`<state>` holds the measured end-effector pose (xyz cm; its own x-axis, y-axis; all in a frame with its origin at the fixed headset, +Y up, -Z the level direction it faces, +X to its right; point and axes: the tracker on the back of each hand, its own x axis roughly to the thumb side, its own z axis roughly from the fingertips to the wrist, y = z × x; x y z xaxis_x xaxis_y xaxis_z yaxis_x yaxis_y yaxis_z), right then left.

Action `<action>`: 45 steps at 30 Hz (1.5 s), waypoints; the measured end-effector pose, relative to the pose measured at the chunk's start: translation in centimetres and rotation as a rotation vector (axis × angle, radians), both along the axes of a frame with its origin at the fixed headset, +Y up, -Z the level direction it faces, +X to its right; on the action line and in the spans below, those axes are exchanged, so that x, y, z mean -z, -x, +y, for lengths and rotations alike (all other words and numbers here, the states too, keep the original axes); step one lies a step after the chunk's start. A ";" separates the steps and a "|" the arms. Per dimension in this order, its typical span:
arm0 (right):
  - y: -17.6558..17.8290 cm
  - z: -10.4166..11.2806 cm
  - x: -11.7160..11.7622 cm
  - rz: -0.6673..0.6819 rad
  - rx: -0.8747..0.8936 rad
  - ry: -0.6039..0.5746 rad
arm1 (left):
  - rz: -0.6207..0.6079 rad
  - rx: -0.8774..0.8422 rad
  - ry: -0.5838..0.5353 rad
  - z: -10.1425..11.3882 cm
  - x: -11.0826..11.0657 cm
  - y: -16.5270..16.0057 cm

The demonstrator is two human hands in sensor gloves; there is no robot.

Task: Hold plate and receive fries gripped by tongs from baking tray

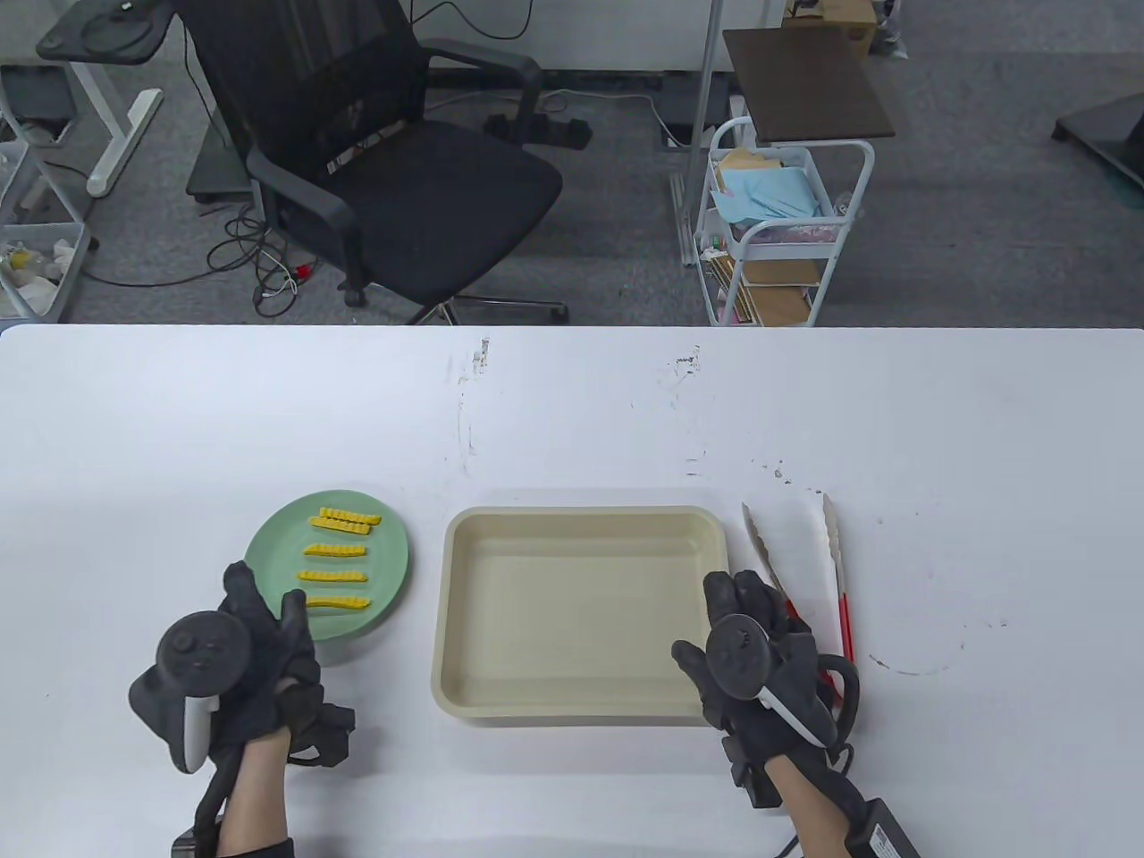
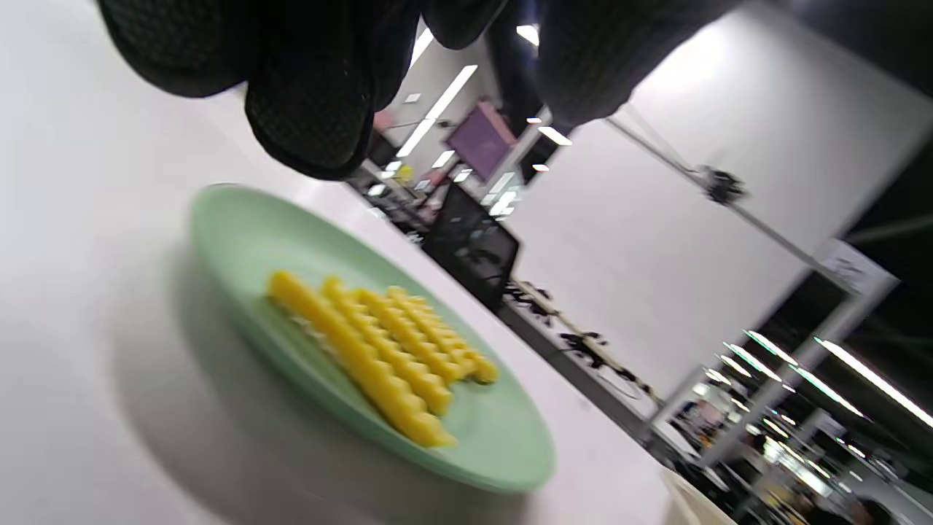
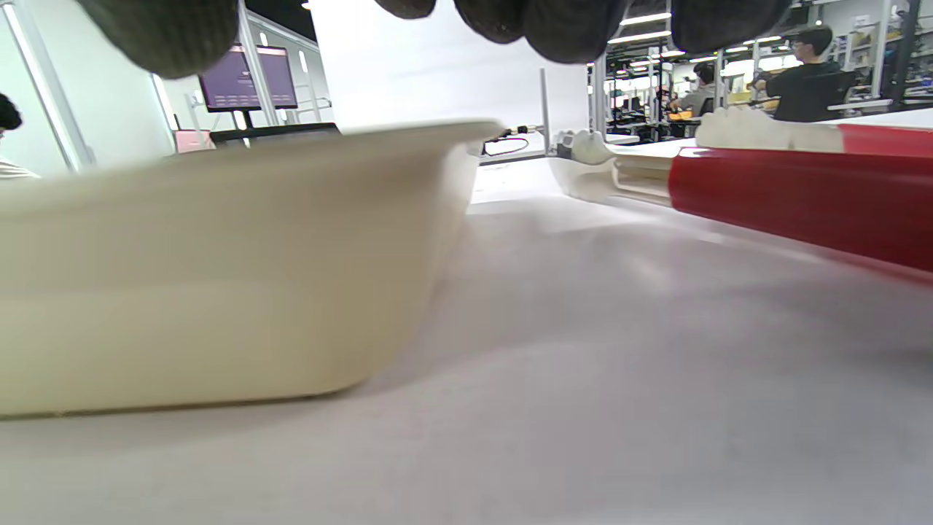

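Fingers of the left hand [image 1: 255,666] hang loose at the near rim of the green plate [image 1: 268,545], and from the table view I cannot tell whether they touch that rim; in the left wrist view the fingertips [image 2: 313,124] hover above the plate with a gap showing, so the hand looks relaxed and holds nothing. The plate lies flat on the counter [image 1: 572,402] toward its near left side, with five crinkle fries [image 1: 338,550] laid in rows across it. Just to its right sits the cream baking tray [image 1: 465,626], and no fries show in it. The right hand [image 1: 760,661] rests low at the tray's near right corner, fingers spread and gripping nothing, with the red-handled tongs [image 1: 840,572] lying on the counter just beside it, their arms splayed and their tips pointing toward the far edge. Judging by how things lie, the transfer looks finished and the step in hand is letting go and settling. To do that well, draw each hand straight back toward the near edge without brushing the plate rim or nudging the tongs, so the fries stay in their rows and nothing slides.
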<state>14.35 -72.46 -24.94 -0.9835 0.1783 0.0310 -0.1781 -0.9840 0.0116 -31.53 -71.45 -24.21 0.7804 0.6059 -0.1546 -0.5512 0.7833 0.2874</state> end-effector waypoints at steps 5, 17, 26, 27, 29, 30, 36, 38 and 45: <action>0.7 -0.1 -0.3 0.018 -0.041 -0.032 | -0.277 0.137 -0.102 0.8 -0.3 -5.6; 1.8 -1.1 -0.3 0.065 -0.122 -0.004 | -0.700 0.294 0.123 -2.6 -0.1 -12.6; 1.9 -1.4 -0.1 0.056 -0.126 0.027 | -0.672 0.310 0.137 -2.8 0.1 -12.5; 1.9 -1.5 -0.1 0.057 -0.126 0.029 | -0.667 0.298 0.135 -2.7 0.1 -12.3; 1.9 -1.5 -0.1 0.060 -0.128 0.030 | -0.656 0.284 0.133 -2.7 0.1 -12.0; 2.0 -1.5 -0.1 0.061 -0.128 0.031 | -0.651 0.284 0.133 -2.7 0.1 -11.9; 2.1 -2.0 0.1 0.058 -0.135 0.068 | -0.637 0.279 0.134 -2.7 0.1 -11.7; 2.0 -2.0 0.1 0.056 -0.135 0.070 | -0.639 0.277 0.136 -2.7 0.1 -11.7; 2.0 -2.1 0.2 0.053 -0.128 0.084 | -0.646 0.271 0.151 -2.8 0.1 -11.7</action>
<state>12.37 -74.57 -25.12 -0.9957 0.0560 0.0734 -0.0484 -0.9937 0.1009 -19.80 -74.22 -24.35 0.8644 0.3861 0.3220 -0.3550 0.9223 -0.1529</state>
